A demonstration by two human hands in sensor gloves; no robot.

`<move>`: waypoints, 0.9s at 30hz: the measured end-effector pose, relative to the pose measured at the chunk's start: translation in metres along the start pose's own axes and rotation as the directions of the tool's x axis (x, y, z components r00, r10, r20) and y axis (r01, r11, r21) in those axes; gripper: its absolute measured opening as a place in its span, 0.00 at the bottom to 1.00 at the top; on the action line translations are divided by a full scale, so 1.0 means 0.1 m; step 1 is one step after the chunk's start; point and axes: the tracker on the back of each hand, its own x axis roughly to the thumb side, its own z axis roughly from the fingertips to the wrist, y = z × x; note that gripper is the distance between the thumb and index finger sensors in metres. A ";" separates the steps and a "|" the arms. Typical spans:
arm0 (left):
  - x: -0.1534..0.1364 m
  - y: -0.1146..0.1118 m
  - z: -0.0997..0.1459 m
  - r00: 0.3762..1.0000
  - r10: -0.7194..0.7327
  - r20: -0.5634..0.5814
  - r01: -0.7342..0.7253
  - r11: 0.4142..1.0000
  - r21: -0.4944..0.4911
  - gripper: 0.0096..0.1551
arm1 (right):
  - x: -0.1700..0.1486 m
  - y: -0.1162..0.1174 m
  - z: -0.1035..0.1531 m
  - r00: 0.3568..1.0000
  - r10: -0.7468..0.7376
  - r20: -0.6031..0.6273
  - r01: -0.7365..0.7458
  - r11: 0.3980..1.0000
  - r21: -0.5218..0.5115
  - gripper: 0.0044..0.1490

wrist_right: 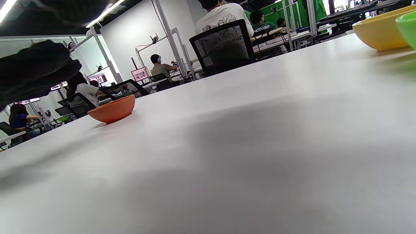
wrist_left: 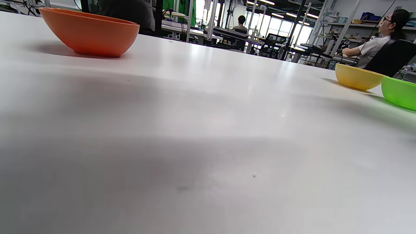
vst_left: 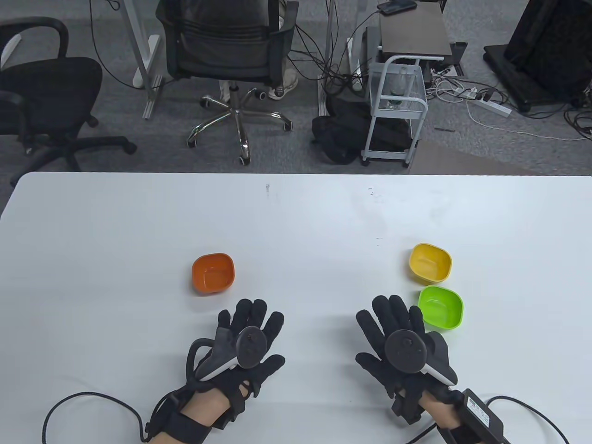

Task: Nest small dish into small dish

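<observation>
Three small dishes stand upright and apart on the white table (vst_left: 296, 217). An orange dish (vst_left: 213, 273) is left of centre; it also shows in the left wrist view (wrist_left: 91, 32) and the right wrist view (wrist_right: 113, 110). A yellow dish (vst_left: 430, 262) (wrist_left: 357, 76) (wrist_right: 378, 31) stands at the right, with a green dish (vst_left: 440, 307) (wrist_left: 400, 92) (wrist_right: 408, 27) just in front of it. My left hand (vst_left: 249, 330) lies flat with fingers spread, just in front of the orange dish. My right hand (vst_left: 393, 323) lies flat, fingers spread, beside the green dish. Both hands hold nothing.
Cables trail from both wrists along the table's near edge (vst_left: 92, 407). Beyond the table's far edge are office chairs (vst_left: 231, 51), a small white cart (vst_left: 395, 106) and floor cables.
</observation>
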 end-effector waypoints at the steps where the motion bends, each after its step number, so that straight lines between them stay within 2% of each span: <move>1: 0.00 0.00 0.00 1.000 0.001 0.000 -0.001 1.000 0.001 0.49 | 0.00 0.00 0.00 1.000 0.000 0.003 0.000 1.000 0.002 0.51; 19: 0.03 -0.02 -0.01 1.000 -0.013 0.011 0.013 1.000 -0.014 0.49 | 0.01 -0.01 0.00 1.000 -0.013 0.011 0.013 1.000 0.003 0.51; 22: 0.04 -0.01 -0.01 1.000 -0.015 0.011 0.016 1.000 -0.010 0.49 | 0.04 -0.07 -0.01 1.000 0.016 0.015 -0.016 1.000 -0.002 0.56; 24: 0.04 -0.01 -0.01 1.000 -0.022 0.011 0.022 1.000 -0.007 0.49 | 0.05 -0.13 -0.02 0.999 0.045 0.026 -0.046 0.999 0.006 0.57; 27: 0.05 -0.02 -0.01 1.000 -0.024 0.011 0.024 1.000 -0.008 0.49 | 0.04 -0.22 -0.03 0.996 0.088 0.003 -0.087 0.995 -0.051 0.56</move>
